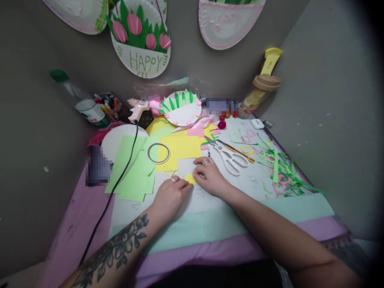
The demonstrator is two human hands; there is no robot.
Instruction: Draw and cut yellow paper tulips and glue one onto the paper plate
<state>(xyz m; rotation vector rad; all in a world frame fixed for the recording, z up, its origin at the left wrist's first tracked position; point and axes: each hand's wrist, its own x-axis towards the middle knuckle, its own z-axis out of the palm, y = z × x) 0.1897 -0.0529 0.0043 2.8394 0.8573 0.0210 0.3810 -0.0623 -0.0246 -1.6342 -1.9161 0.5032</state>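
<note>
A small yellow paper piece (190, 179) lies on the white sheet between my two hands. My left hand (173, 194) is closed, fingertips pressed to the piece's left and lower edge. On the other side my right hand (210, 176) bends its fingers, with thumb and forefinger pinching at the piece's right edge. Its exact outline is partly covered by the fingers. Just beyond my hands lie yellow paper sheets (183, 147) and a roll of tape (159, 153). White-handled scissors (231, 157) and a yellow-brown pen-like tool (235, 151) rest right of my right hand.
Green paper sheets (132, 168) lie at left, crossed by a black cord (127, 166) from a pink glue gun (139, 111). Paper scraps (277, 172) are heaped at right. A decorated paper plate (183, 112), a bottle (90, 110) and a lidded cup (258, 94) stand at the back.
</note>
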